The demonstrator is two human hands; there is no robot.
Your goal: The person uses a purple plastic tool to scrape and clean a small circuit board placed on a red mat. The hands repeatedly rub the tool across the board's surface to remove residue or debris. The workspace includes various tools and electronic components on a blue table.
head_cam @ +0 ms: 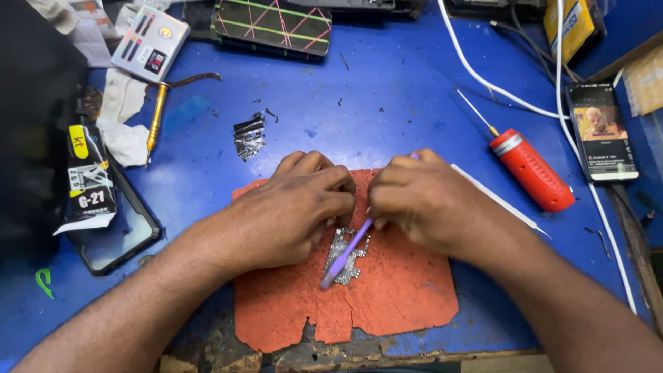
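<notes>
**Both hands over a small metal frame on an orange mat**

The left hand [293, 207] rests with its fingers curled down on the upper edge of a small silvery perforated metal frame [347, 254], pinning it to a worn orange rubber mat [400, 290]. The right hand [421, 200] has its grip closed around a thin purple plastic stick [347, 252], which slants down across the frame with its lower tip near the frame's bottom left corner. The frame lies at the mat's centre, just below both hands.

The mat sits on a scuffed blue surface [387, 90]. To the right lie a red cylindrical tool with a metal tip [530, 170] and a lit smartphone [602, 132], with white cables [483, 76] running past them. To the left are a dark phone screen [114, 231], a black glue tube [88, 183], a brass-handled tool [157, 114] and a crumpled piece of foil [249, 137].
</notes>
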